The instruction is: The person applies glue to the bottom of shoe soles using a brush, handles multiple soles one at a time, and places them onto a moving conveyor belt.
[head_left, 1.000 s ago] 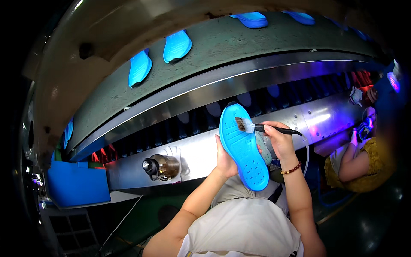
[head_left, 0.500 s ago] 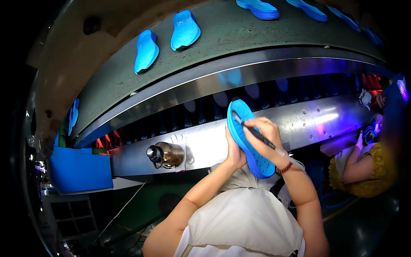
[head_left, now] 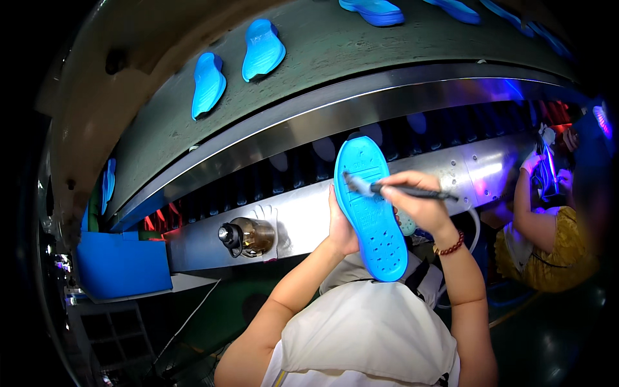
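Note:
A blue shoe sole [head_left: 377, 226] with small holes at its near end stands tilted in front of my apron. My left hand [head_left: 343, 227] grips it by the left edge; some of those fingers are behind the sole. In my right hand [head_left: 422, 205] is a brush [head_left: 367, 188] with a black handle, held in a pinch. Its pale bristles, dark at the tip, touch the sole's upper face near the far left edge. A whitish tube [head_left: 476, 231] curves down beside my right wrist.
Ahead runs a green conveyor belt [head_left: 322, 48] carrying several blue soles [head_left: 264, 50] behind a metal rail [head_left: 290, 119]. A brown bottle [head_left: 256, 236] stands on the steel ledge [head_left: 309, 209]. At left is a blue box [head_left: 122, 264]; at right, a co-worker in yellow [head_left: 554, 251].
The sole has turned to show more of its upper face. My right hand has shifted right, the brush now lying flatter across the sole. Soles on the belt have moved slightly left.

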A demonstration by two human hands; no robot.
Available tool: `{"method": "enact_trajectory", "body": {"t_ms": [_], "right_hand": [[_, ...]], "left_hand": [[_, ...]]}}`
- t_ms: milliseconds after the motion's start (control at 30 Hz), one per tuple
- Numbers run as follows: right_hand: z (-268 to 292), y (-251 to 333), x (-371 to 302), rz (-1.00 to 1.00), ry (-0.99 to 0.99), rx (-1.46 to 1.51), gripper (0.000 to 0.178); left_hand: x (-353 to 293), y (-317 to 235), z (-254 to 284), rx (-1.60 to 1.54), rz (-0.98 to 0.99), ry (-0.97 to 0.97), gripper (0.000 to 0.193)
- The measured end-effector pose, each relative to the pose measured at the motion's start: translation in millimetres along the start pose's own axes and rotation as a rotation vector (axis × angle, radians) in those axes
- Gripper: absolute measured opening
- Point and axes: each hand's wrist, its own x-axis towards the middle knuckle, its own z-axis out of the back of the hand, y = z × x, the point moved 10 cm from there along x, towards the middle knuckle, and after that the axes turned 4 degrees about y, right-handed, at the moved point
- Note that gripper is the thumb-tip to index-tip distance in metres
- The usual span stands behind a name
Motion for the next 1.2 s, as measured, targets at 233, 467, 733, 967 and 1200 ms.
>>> {"method": "enact_trajectory", "body": {"t_ms": [233, 467, 733, 967, 1200], "right_hand": [[7.9, 4.5, -11.1, -0.059, 0.055, 0.279, 0.016], [-24.5, 30.6, -27.1, 0.162, 0.361, 0.136, 0.019], [-26.8, 45.6, -33.5, 0.284, 0.356, -0.031, 0.017], [-28.9, 43.4, -38.2, 0.331, 0.373, -0.176, 0.023], [-15.1, 29.8, -41.6, 0.236, 0.267, -0.176, 0.021]], "left_hand": [[-1.4, -5.5, -7.0, 0.08, -0.051, 0.048, 0.091], [-4.2, -29.3, 2.4, 0.147, -0.179, -0.037, 0.092], [0.3, -48.0, -18.1, 0.126, -0.29, 0.086, 0.104], [-4.9, -82.5, -30.3, 0.043, -0.49, 0.151, 0.1], [-5.6, -94.6, -28.2, 0.1, -0.507, 0.092, 0.1]]}}
